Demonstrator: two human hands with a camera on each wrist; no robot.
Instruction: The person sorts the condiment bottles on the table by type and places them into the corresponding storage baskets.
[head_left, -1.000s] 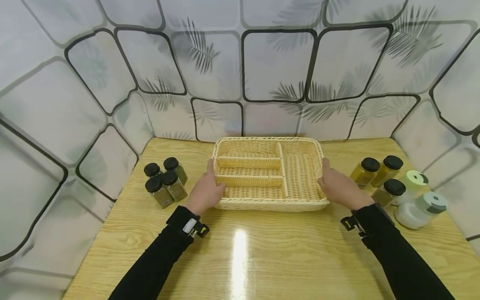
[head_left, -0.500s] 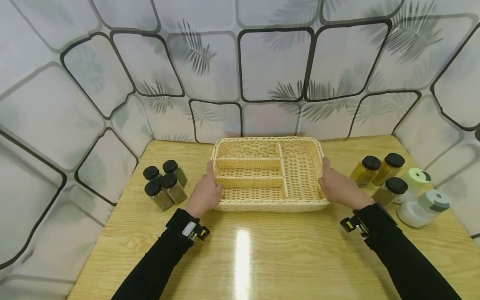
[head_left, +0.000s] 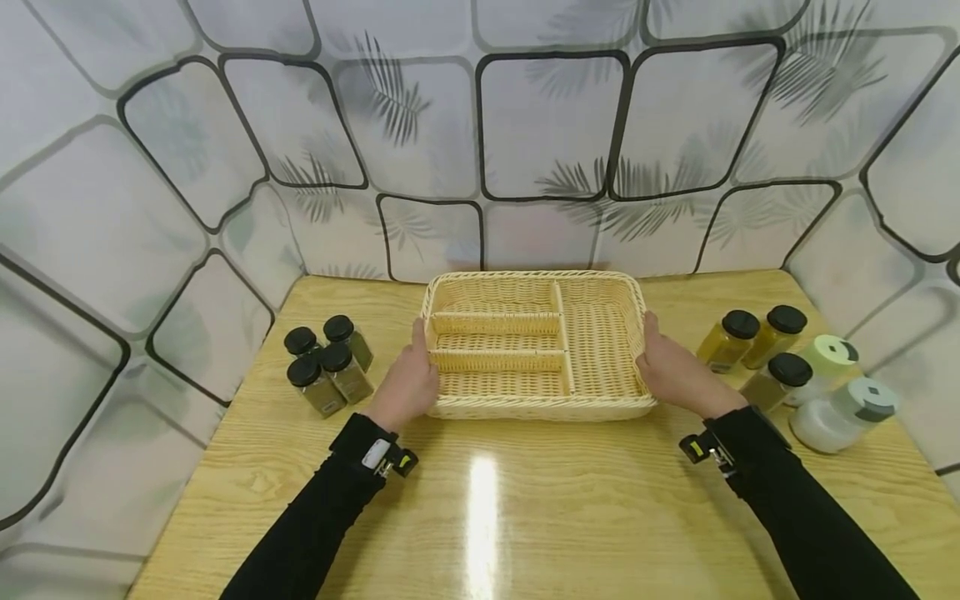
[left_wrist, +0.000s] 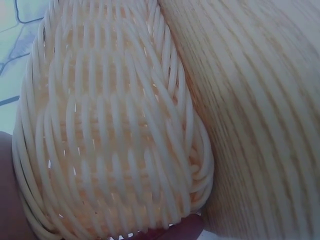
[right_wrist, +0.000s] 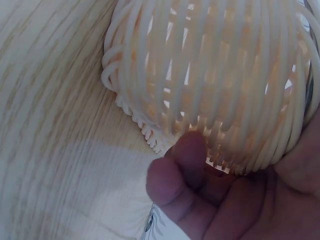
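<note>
A pale woven wicker basket (head_left: pixel 540 408) with divided compartments rests on the table near the back wall. My left hand (head_left: pixel 405 385) grips its left end, index finger along the side near the rim. At the opposite end, my right hand (head_left: pixel 684 372) holds the basket's right side. Close up in the left wrist view, the weave of the basket (left_wrist: pixel 110 125) fills much of the picture, with a bit of finger beneath it. Curled fingers of the right hand (right_wrist: pixel 215 200) show by the basket's end (right_wrist: pixel 210 75) in the right wrist view. No contents are visible in the compartments.
Several black-capped spice jars (head_left: pixel 330 367) stand together on the left of the wooden table (head_left: pixel 360 533). On the right are black-capped jars (head_left: pixel 772 379), a green-lidded jar (head_left: pixel 828 358) and a white jar (head_left: pixel 840 417), near the right forearm. A patterned cloth wall (head_left: pixel 555 125) encloses the back and sides.
The left hand has drawn slightly left, its thumb no longer reaching over the basket's left side. The right hand and the basket stay about where they were.
</note>
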